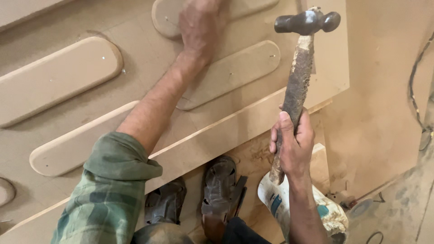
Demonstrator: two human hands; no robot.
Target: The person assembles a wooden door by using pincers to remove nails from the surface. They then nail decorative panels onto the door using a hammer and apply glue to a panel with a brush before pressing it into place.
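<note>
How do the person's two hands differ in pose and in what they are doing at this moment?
The right hand is closed around the worn wooden handle of a hammer, its dark metal head raised; the left hand holds no tool and presses down on a rounded wooden strip. The right hand is beside the board, the left reaches across it. Both are bare.

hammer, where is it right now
In the head view the hammer is raised at upper right, gripped low on its handle by the right hand, its head above the board's right edge.
</note>
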